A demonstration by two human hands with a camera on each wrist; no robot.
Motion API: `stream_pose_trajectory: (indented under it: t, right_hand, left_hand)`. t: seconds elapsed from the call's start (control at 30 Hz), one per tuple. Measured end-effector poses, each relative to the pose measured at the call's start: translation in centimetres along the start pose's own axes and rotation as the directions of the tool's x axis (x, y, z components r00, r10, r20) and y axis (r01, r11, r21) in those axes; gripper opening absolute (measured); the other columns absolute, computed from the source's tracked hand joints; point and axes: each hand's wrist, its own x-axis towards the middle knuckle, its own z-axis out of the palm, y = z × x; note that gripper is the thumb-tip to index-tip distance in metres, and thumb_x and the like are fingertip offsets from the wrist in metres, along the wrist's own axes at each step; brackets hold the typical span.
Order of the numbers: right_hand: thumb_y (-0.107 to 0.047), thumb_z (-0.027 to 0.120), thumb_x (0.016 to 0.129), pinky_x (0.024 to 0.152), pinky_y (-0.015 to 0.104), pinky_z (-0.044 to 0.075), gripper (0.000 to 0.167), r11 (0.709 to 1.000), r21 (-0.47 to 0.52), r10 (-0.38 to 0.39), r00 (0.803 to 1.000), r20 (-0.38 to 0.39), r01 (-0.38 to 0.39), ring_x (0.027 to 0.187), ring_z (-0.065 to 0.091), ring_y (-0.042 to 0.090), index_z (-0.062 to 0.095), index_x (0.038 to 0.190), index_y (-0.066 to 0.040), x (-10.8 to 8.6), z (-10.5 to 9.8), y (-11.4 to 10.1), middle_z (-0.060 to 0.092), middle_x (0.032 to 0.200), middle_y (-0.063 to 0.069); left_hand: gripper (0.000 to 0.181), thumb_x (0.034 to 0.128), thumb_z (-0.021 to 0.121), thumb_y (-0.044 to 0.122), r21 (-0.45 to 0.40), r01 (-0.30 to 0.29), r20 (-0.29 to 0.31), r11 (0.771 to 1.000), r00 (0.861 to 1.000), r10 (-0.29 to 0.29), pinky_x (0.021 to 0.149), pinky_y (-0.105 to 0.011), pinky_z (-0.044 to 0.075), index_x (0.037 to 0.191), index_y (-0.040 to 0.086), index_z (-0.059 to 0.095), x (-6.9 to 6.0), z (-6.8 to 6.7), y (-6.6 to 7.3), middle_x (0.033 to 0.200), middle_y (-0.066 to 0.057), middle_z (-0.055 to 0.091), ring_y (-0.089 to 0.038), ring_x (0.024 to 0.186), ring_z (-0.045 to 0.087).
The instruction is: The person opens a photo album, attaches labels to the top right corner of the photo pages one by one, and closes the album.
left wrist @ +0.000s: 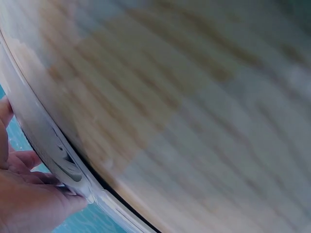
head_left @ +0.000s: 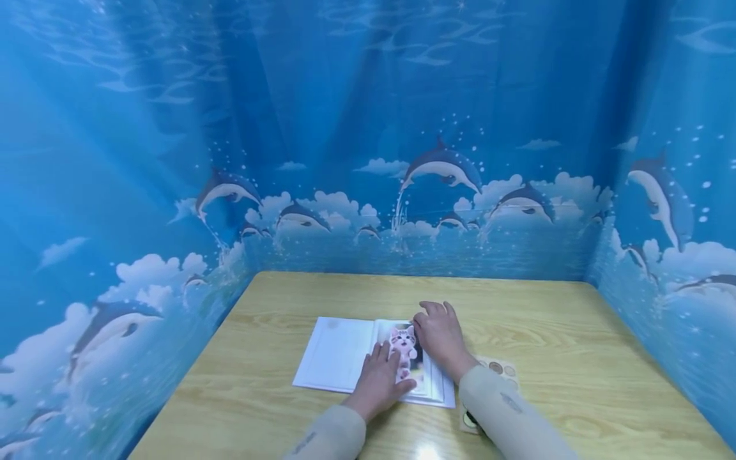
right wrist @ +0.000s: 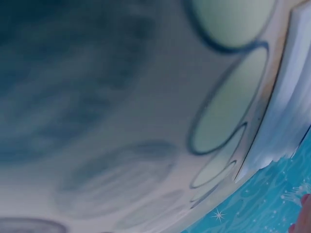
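Note:
An open book [head_left: 339, 354] lies on the table, its left page pale and nearly blank. On the right-hand page is a picture of a striped kitten [head_left: 403, 342]. My left hand [head_left: 379, 377] rests on the lower part of that page with fingers spread, the thumb across the kitten's lower end. At the page's upper right my right hand [head_left: 441, 335] has bent fingers touching or close to the picture's edge. Whether it pinches anything there is hidden. In the left wrist view, the left hand [left wrist: 29, 189] reaches the pale page edge; only fingertips of the right show in its own wrist view.
Under my right forearm lies a beige sheet [head_left: 512, 369] with round, coin-like prints, partly covered by the sleeve. It fills much of the right wrist view, beside the book's edge. A wood-grain table [head_left: 575, 358] is bounded by blue dolphin-print curtains [head_left: 345, 128].

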Motion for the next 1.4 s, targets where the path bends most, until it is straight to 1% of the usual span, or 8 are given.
stream_pose_trajectory:
  t: [0.13,0.27,0.4,0.53,0.77,1.07,1.2,1.4]
  right_hand:
    - [-0.027,0.064,0.096,0.114,0.059,0.028,0.017,0.996,-0.093,0.009,0.997,0.079,-0.002,0.125,0.054,0.033,0.075,0.103,-0.015,0.7,0.2,-0.5,0.061,0.133,0.014]
    - [-0.022,0.067,0.093,0.112,0.06,0.031,0.013,0.984,-0.161,-0.054,0.989,0.141,0.076,0.124,0.055,0.033,0.076,0.102,-0.018,0.6,0.5,-0.4,0.062,0.131,0.013]
    - [-0.022,0.069,0.092,0.108,0.062,0.035,0.013,0.975,-0.141,-0.152,0.977,0.149,0.173,0.119,0.058,0.034,0.077,0.102,-0.019,0.0,0.7,-0.2,0.064,0.126,0.013]
    - [-0.032,0.063,0.096,0.108,0.064,0.033,0.027,0.975,-0.091,-0.186,0.969,0.16,0.202,0.122,0.055,0.036,0.072,0.116,-0.017,-0.8,0.7,0.1,0.06,0.132,0.016]
    - [-0.058,0.039,0.101,0.114,0.066,0.018,0.063,0.997,0.005,-0.072,0.943,0.326,0.074,0.143,0.031,0.04,0.051,0.145,-0.015,-1.8,0.9,0.0,0.031,0.156,0.023]
    - [-0.06,0.034,0.101,0.115,0.067,0.011,0.073,0.994,0.057,0.062,0.901,0.43,-0.096,0.147,0.017,0.043,0.036,0.153,-0.01,-2.6,0.8,-0.3,0.019,0.159,0.027]
    - [-0.061,0.037,0.101,0.115,0.067,0.011,0.074,0.996,0.056,0.036,0.9,0.434,-0.067,0.147,0.019,0.043,0.037,0.153,-0.008,-3.0,0.4,-0.5,0.02,0.159,0.027]
    - [-0.061,0.037,0.1,0.115,0.067,0.013,0.069,0.998,0.015,-0.066,0.905,0.42,0.066,0.146,0.022,0.041,0.039,0.153,-0.016,-3.2,-0.4,-0.5,0.023,0.16,0.023]
  left_hand:
    - [0.075,0.0909,0.065,0.049,-0.013,0.011,0.011,1.0,1.0,-0.011,0.117,-0.057,0.022,0.145,0.0,0.045,0.1,0.2,0.0,0.156,-0.025,0.029,-0.042,0.145,0.024]
    - [0.075,0.0913,0.065,0.049,-0.016,0.01,0.012,1.0,1.0,-0.01,0.117,-0.057,0.022,0.146,0.0,0.045,0.1,0.3,-0.1,0.156,-0.025,0.028,-0.042,0.145,0.023]
    - [0.075,0.0917,0.064,0.049,0.006,0.0,0.008,1.0,1.0,0.0,0.116,-0.058,0.023,0.145,0.0,0.045,0.1,0.3,-0.3,0.156,-0.025,0.029,-0.043,0.145,0.024]
    - [0.075,0.0923,0.063,0.05,0.034,-0.013,-0.003,0.999,1.0,0.013,0.116,-0.058,0.024,0.145,0.0,0.045,0.1,0.1,-0.3,0.155,-0.026,0.03,-0.043,0.144,0.025]
    - [0.076,0.0915,0.064,0.049,-0.012,-0.003,-0.003,1.0,1.0,0.003,0.116,-0.058,0.022,0.146,0.0,0.045,0.0,0.1,-0.3,0.156,-0.025,0.028,-0.043,0.145,0.023]
    - [0.076,0.0917,0.064,0.049,0.009,-0.006,0.0,1.0,1.0,0.006,0.116,-0.057,0.023,0.146,0.0,0.044,0.0,0.3,-0.2,0.156,-0.025,0.03,-0.042,0.145,0.024]
    - [0.075,0.092,0.063,0.05,0.033,-0.013,-0.001,0.999,1.0,0.013,0.116,-0.057,0.025,0.146,0.001,0.045,0.1,0.5,-0.3,0.155,-0.025,0.031,-0.042,0.145,0.025]
    - [0.075,0.0924,0.062,0.05,0.005,-0.006,0.004,1.0,1.0,0.006,0.116,-0.058,0.022,0.147,0.001,0.044,0.2,0.7,-0.5,0.157,-0.025,0.028,-0.041,0.146,0.022]
